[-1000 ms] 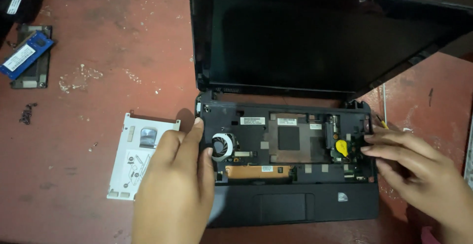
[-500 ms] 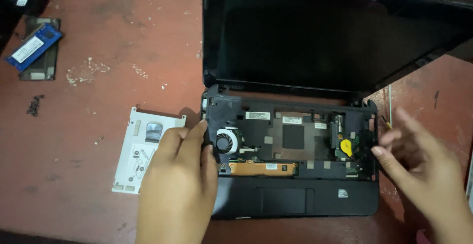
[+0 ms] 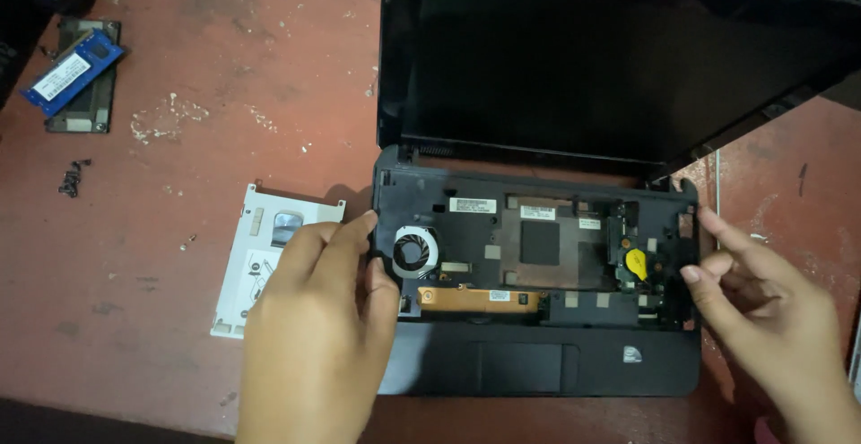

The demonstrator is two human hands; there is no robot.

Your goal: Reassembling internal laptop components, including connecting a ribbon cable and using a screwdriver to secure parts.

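Note:
A small black laptop [image 3: 538, 368] lies open on a worn red table [image 3: 179, 184], keyboard removed, with its fan [image 3: 415, 251], circuit board and a yellow part [image 3: 635, 263] exposed. My left hand [image 3: 314, 336] rests on the laptop's left edge, fingertips touching the frame beside the fan. At the laptop's right edge, my right hand [image 3: 767, 309] has its fingers apart, fingertips touching the frame and holding nothing. The dark screen [image 3: 574, 58] stands tilted back.
A white hard-drive-like plate [image 3: 260, 256] lies just left of my left hand. A blue memory module [image 3: 72, 72] sits on a dark cover at far left, with several small screws [image 3: 72, 178] below it. A thin metal rod [image 3: 716, 188] lies right of the laptop.
My right hand has drawn back from the laptop's inside to its right edge, fingers spread. The left hand has stayed at the left edge. The view shifted slightly.

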